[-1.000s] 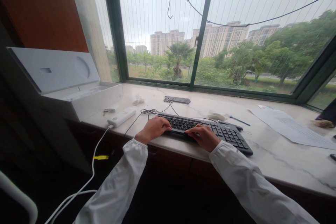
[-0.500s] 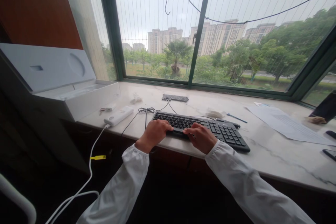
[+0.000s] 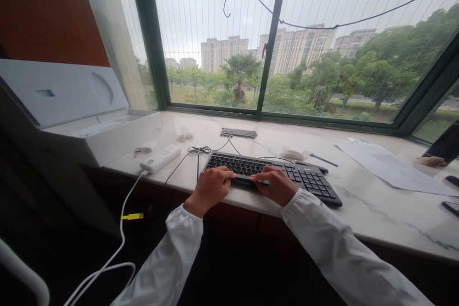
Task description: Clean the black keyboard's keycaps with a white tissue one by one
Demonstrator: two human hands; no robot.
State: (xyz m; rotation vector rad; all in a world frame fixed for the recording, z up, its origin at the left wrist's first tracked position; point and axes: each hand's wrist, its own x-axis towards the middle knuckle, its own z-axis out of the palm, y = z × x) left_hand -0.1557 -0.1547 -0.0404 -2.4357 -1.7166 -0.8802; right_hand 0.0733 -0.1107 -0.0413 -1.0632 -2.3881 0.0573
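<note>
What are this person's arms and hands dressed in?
The left sleeve and right sleeve are loose, creased and white, without visible markings, gathered into ruffled cuffs at the wrists. The left hand and right hand are bare; no gloves or rings show.

Open white box (image 3: 124, 137), paper sheet (image 3: 390, 168)

Kbd (image 3: 311, 180) front pt. hidden, paper (image 3: 389, 165) txt blurred, box (image 3: 124, 136) cut off L.

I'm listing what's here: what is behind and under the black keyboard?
Behind the black keyboard are a gray keyboard-like strip, a pale bundle and a blue stick. Anything under it is covered.
</note>
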